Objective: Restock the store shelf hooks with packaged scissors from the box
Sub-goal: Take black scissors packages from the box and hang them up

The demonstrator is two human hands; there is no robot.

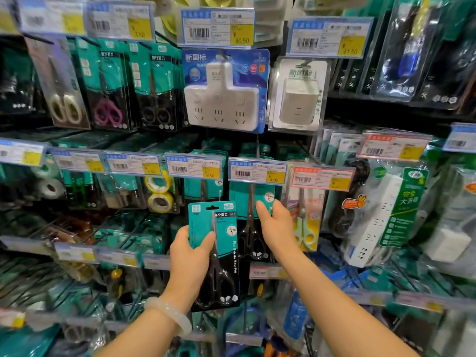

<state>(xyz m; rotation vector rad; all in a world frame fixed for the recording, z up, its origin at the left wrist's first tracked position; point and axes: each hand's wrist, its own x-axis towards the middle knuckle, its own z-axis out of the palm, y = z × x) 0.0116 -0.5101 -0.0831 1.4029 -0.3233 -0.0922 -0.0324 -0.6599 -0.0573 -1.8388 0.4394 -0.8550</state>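
Restock looks mid-way: left hand (189,256) grips a scissors pack (213,251) at frame centre, not yet hung. Right hand (277,225) holds the edge of hung packs (253,217) just right of it, under a price tag (257,171). Hooks across the shelf carry scissors, tape, adapters. Box not in view, so remaining stock can't be judged.

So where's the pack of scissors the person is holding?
In the head view, the scissors pack sits low in the middle, held upright by the left hand, just left of the right hand touching the hanging scissors packs.
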